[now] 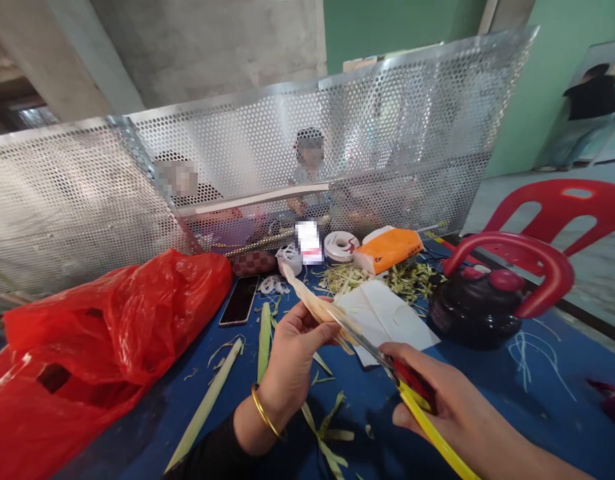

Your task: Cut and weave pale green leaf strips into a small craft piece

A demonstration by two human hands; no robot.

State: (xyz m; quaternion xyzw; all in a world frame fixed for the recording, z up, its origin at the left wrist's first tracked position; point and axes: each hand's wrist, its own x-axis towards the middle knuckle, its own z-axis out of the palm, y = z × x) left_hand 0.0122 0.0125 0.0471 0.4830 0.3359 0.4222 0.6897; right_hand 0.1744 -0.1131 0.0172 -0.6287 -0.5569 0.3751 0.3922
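Left hand, centre frame, pinches thumb and fingers together on pale strip; some fingers hidden. Right hand, lower right, wrapped round scissors, blades at strip's near end; can't tell if they bite. Yellow handle runs toward bottom edge, partly covered by hand. Mesh spans upper half, left end cut off; people behind it hard to make out. Blue table fills lower half, much of it covered. Red bag, left, cut off by frame edge, contents hidden. Red chair, right, cut off, partly behind kettle. White paper, right of centre, beneath strip and scissors. Orange pack above it, beside clippings. Phone, left of centre, dark screen. Spool, mid-frame. Purple item, right edge, cut off, unclear.
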